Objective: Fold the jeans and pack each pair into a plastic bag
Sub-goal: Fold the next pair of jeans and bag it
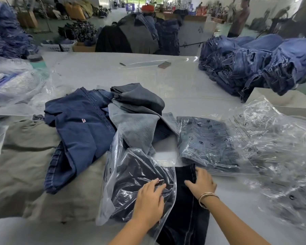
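Dark jeans (187, 209): laid lengthwise at the near edge of the table (184, 82), partly covered on the left by a clear plastic bag (131, 175); the uncovered part is seen between the two hands.
Plastic bag: crumpled over the dark jeans, its mouth turned toward the right; whether the jeans are inside or only beneath it cannot be told.
Left hand (149, 200): placed on top of the bag, fingers slightly spread and bent onto the film; a firm grip cannot be confirmed.
Right hand (200, 183): laid flat on the bare denim just right of the bag's edge, fingers extended and a little apart; bangles (208, 197) are worn on the wrist.
Packed jeans (208, 142): a folded pair sealed in a printed bag, just beyond the right hand.
Loose jeans (81, 128): dark blue and grey pairs heaped beyond the left hand.
Empty bags (276, 138): piled at the right.
Denim stack (254, 64): at the far right of the table.
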The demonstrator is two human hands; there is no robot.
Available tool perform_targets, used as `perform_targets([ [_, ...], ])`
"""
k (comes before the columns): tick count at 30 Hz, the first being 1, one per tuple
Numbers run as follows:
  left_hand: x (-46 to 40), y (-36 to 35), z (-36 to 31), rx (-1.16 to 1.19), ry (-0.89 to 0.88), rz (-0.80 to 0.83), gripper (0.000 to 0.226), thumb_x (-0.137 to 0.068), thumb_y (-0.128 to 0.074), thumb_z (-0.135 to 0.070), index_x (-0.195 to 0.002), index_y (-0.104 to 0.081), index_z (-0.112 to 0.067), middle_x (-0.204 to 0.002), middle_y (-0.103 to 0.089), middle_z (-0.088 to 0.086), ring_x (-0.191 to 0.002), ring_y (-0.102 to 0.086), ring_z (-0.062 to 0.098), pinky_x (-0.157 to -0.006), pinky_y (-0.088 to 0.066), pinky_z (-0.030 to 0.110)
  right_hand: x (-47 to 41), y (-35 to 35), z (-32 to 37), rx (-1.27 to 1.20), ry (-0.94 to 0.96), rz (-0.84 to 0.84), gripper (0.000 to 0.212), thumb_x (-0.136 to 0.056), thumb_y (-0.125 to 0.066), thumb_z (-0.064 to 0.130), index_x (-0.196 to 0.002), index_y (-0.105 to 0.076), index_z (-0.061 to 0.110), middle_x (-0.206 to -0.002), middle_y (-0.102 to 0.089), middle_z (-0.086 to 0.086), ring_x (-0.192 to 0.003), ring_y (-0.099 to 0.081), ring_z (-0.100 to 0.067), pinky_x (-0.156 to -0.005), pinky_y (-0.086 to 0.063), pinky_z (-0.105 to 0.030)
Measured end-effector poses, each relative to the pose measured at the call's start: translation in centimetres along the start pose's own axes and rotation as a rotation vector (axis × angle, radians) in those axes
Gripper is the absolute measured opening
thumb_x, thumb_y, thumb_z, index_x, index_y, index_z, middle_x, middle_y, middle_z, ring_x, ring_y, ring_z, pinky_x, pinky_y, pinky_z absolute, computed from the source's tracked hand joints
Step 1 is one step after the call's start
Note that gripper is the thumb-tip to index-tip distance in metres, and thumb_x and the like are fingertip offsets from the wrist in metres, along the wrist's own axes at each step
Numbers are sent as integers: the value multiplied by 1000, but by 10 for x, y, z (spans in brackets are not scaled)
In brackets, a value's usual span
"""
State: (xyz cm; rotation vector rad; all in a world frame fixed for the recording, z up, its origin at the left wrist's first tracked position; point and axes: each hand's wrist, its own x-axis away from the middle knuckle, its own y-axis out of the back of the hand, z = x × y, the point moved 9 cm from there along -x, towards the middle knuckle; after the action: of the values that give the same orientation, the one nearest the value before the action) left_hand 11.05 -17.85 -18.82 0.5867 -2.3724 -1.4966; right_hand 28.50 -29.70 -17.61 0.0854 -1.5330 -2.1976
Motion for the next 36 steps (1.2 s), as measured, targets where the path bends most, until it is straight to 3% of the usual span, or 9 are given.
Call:
perform_targets([
  [4,-5,2,0,-30,-40,49,52,-97,-36,-40,-148,-28,-32,-157,-19,-6,-144,-12,11,-120,-8,31,-1,22,27,-80,89,-219,56,-82,-66,34,-130,-43,17,-132,-45,-4,-126,-40,-23,-101,-32,-40],
  [11,-26,5,-1,-80,-48,66,58,-99,-33,-43,-152,-20,-25,-160,-8,0,-147,-3,14,-120,-2,33,24,-18,-92,-442,-549,-16,91,-69,-79,50,-138,-38,7,-140,-44,-17,-128,-41,-36,-106,-35,-48],
  [14,-46,1,-13,-112,-96,83,57,-99,-33,-42,-151,-22,-21,-160,-11,2,-147,-5,16,-120,-2,34,39,-57,-97,-834,-638,227,85,-60,-85,46,-123,-53,-2,-119,-62,-20,-109,-60,-38,-97,-47,-49],
  [17,-72,-4,-23,-109,-85,111,58,-100,-32,-41,-152,-20,-18,-160,-13,2,-147,-8,15,-120,-4,34,43,-74,-75,-899,-545,423,57,-63,-85,39,-102,-67,2,-91,-73,-16,-85,-70,-34,-79,-56,-41],
  [20,-93,-8,-18,-101,-9,139,56,-101,-29,-36,-152,-18,-14,-160,-13,3,-147,-10,15,-120,-6,36,35,-71,-62,-860,-400,340,37,-71,-80,11,-105,-65,8,-84,-73,-10,-76,-70,-26,-61,-54,-29],
  [23,-110,-3,-10,-164,10,140,52,-102,-28,-28,-151,-16,-14,-160,-15,4,-146,-16,18,-119,-10,38,32,-65,-41,-830,-199,359,47,-75,-65,-9,-112,-58,18,-91,-70,-2,-81,-67,-16,-63,-51,-19],
  [26,-124,5,0,-119,42,159,51,-101,-32,-21,-149,-21,-13,-156,-26,4,-144,-22,20,-118,-12,41,32,-57,-25,-821,-81,452,58,-74,-54,-20,-117,-57,19,-96,-70,-4,-90,-66,-22,-77,-53,-30],
  [31,-137,22,0,-41,33,201,25,-98,-32,-19,-105,-56,-20,-112,-62,3,-113,-51,24,-108,-20,40,31,-39,-21,-1187,-183,524,59,-54,-63,-9,-107,-62,17,-87,-74,-14,-78,-70,-32,-65,-57,-39],
  [36,-140,52,-14,255,-63,173,24,-100,-42,-30,-103,-64,-19,-101,-69,-3,-104,-57,16,-103,-27,31,31,-19,5,-1211,-125,597,47,-53,-66,-1,-99,-63,8,-78,-73,-15,-67,-70,-30,-54,-57,-36],
])
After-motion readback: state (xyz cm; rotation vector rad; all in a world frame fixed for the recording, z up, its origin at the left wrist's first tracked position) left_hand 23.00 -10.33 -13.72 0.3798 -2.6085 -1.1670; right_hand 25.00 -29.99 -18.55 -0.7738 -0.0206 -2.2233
